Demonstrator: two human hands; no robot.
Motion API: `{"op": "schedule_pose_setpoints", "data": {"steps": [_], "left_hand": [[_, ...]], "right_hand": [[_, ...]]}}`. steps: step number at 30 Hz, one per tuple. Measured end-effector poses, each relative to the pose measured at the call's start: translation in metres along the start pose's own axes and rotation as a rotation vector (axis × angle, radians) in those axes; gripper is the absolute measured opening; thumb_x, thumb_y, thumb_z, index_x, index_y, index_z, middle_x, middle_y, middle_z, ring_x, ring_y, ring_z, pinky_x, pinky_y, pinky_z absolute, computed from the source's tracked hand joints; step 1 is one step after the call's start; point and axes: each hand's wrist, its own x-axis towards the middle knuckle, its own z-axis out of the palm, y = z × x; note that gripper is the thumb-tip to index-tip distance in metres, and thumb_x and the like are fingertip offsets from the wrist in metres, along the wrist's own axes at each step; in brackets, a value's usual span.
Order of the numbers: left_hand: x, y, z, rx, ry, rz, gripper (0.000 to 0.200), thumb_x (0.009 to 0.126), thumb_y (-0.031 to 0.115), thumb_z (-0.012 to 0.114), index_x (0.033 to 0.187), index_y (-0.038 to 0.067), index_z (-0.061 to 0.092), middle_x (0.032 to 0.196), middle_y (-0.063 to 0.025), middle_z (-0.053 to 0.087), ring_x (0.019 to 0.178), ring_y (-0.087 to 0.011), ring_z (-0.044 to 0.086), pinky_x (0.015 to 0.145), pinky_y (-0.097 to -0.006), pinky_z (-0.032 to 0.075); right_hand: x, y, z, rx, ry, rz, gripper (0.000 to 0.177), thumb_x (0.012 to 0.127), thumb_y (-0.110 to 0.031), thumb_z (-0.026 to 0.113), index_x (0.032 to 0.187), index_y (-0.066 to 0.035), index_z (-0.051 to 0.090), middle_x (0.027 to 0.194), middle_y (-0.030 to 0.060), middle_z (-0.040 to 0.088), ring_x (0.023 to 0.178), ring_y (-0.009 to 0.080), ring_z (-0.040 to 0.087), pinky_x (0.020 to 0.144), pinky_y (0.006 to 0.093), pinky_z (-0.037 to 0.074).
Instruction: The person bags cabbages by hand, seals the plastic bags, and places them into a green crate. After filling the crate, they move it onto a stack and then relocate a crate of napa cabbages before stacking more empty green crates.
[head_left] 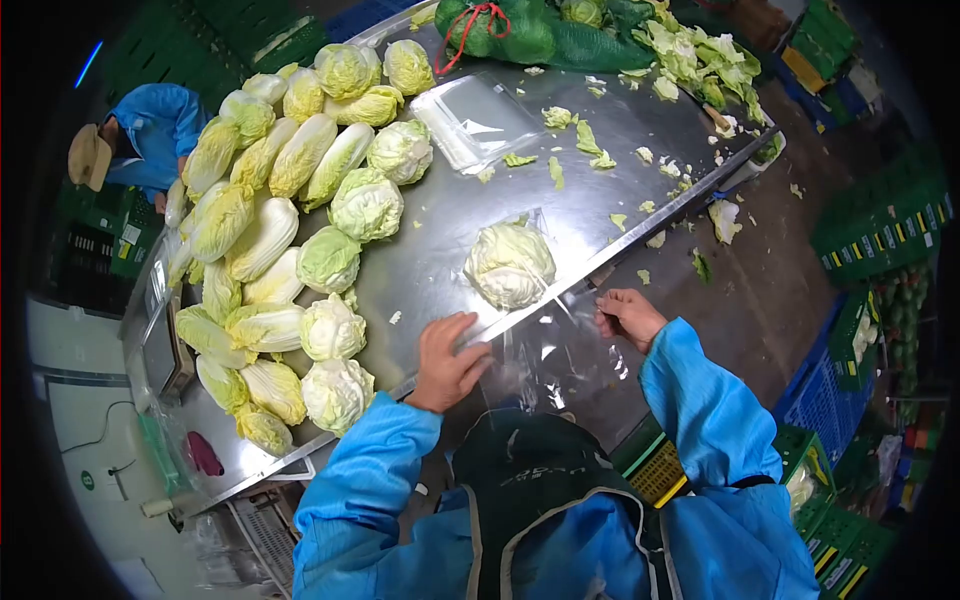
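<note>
A round pale cabbage (510, 264) sits near the front edge of the metal table, with clear film around part of it. A clear plastic bag (555, 352) hangs over the edge between my hands, with its lower part in front of my apron. My right hand (630, 317) pinches the bag's right side between thumb and fingers. My left hand (450, 362) is by the table edge, below and left of the cabbage, with its fingers apart and close to the bag's left side. Whether it touches the film I cannot make out.
Several napa cabbages (262, 238) and round cabbages (366, 204) crowd the table's left side. A stack of clear bags (476, 122) lies behind the cabbage. Leaf scraps (705, 65) and a green net sack (545, 38) are at the back. A co-worker (150, 135) is at far left.
</note>
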Motion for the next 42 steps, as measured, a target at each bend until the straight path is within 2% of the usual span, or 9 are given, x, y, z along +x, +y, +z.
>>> {"op": "schedule_pose_setpoints", "data": {"steps": [6, 8, 9, 12, 17, 25, 35, 40, 42], "left_hand": [[0.0, -0.02, -0.011, 0.036, -0.215, 0.162, 0.016, 0.067, 0.008, 0.069, 0.077, 0.01, 0.056, 0.109, -0.0055, 0.058, 0.104, -0.0259, 0.053, 0.089, -0.0455, 0.036], [-0.005, -0.022, -0.011, 0.027, -0.236, 0.162, 0.016, 0.067, 0.008, 0.068, 0.077, 0.009, 0.055, 0.111, -0.0054, 0.057, 0.106, -0.0259, 0.052, 0.09, -0.0454, 0.036], [-0.006, -0.023, -0.011, 0.018, -0.252, 0.159, 0.017, 0.067, 0.008, 0.068, 0.076, 0.009, 0.055, 0.113, -0.0054, 0.057, 0.107, -0.0259, 0.052, 0.091, -0.0453, 0.036], [-0.005, -0.02, -0.011, 0.002, -0.293, 0.168, 0.015, 0.068, 0.007, 0.067, 0.076, 0.009, 0.054, 0.117, -0.005, 0.056, 0.111, -0.0267, 0.05, 0.093, -0.045, 0.035], [-0.006, -0.039, -0.022, -0.142, -0.412, 0.036, 0.007, 0.077, 0.008, 0.059, 0.08, 0.008, 0.053, 0.117, -0.0064, 0.057, 0.114, -0.0295, 0.048, 0.096, -0.047, 0.033], [-0.007, -0.056, 0.015, -0.931, -0.007, -0.832, 0.023, 0.094, 0.019, 0.038, 0.082, 0.002, 0.048, 0.084, -0.017, 0.066, 0.082, -0.0135, 0.059, 0.08, -0.0264, 0.041], [-0.012, -0.056, 0.021, -1.058, 0.089, -1.177, 0.015, 0.091, 0.015, 0.044, 0.083, 0.003, 0.047, 0.077, -0.0148, 0.061, 0.071, -0.0163, 0.058, 0.073, -0.0264, 0.045], [0.033, -0.017, -0.019, -0.735, 0.375, -0.878, 0.025, 0.087, 0.012, 0.049, 0.11, 0.004, 0.041, 0.104, -0.0121, 0.055, 0.099, -0.0156, 0.05, 0.087, -0.028, 0.038], [0.066, 0.003, -0.041, -0.268, 0.437, -0.287, 0.028, 0.083, 0.012, 0.055, 0.109, 0.006, 0.048, 0.112, -0.0119, 0.053, 0.109, -0.0224, 0.046, 0.094, -0.0386, 0.033]], "right_hand": [[0.003, 0.008, -0.031, -0.013, 0.058, -0.154, 0.013, 0.083, -0.012, 0.057, 0.088, -0.001, 0.054, 0.081, 0.0098, 0.059, 0.07, 0.0186, 0.057, 0.063, 0.0297, 0.046], [-0.022, -0.007, -0.025, -1.042, 0.282, -0.964, 0.041, 0.072, -0.003, 0.062, 0.111, -0.003, 0.05, 0.108, 0.0138, 0.053, 0.097, 0.028, 0.053, 0.081, 0.0369, 0.042], [-0.035, -0.015, -0.02, -1.16, 0.118, -0.928, 0.071, 0.064, 0.0, 0.064, 0.129, -0.014, 0.04, 0.132, 0.0113, 0.038, 0.119, 0.0312, 0.037, 0.095, 0.0425, 0.033], [-0.031, -0.009, -0.014, -1.492, -0.151, -1.118, 0.073, 0.065, -0.001, 0.063, 0.131, -0.021, 0.039, 0.139, 0.0082, 0.032, 0.126, 0.0287, 0.033, 0.098, 0.0449, 0.031], [-0.019, -0.018, -0.008, -1.101, -0.287, -1.072, 0.026, 0.082, -0.01, 0.053, 0.108, -0.013, 0.06, 0.117, 0.01, 0.056, 0.117, 0.0234, 0.046, 0.096, 0.043, 0.034], [0.054, -0.043, 0.024, -0.194, -0.106, -0.366, 0.039, 0.094, -0.031, 0.039, 0.069, -0.003, 0.051, 0.057, 0.0068, 0.056, 0.05, 0.0123, 0.055, 0.058, 0.0247, 0.043], [0.089, -0.015, 0.072, -0.621, 0.336, -0.28, 0.048, 0.091, -0.042, 0.037, 0.084, -0.001, 0.061, 0.078, 0.0204, 0.061, 0.075, 0.037, 0.057, 0.074, 0.0432, 0.044], [0.075, -0.035, 0.083, -0.861, 0.408, -0.163, 0.051, 0.091, -0.042, 0.031, 0.087, -0.001, 0.063, 0.088, 0.0249, 0.061, 0.085, 0.0409, 0.057, 0.081, 0.0469, 0.043], [0.073, -0.033, 0.085, -0.84, 0.416, -0.138, 0.051, 0.091, -0.042, 0.032, 0.087, -0.001, 0.063, 0.087, 0.0246, 0.061, 0.085, 0.0411, 0.058, 0.081, 0.0472, 0.043]]}}
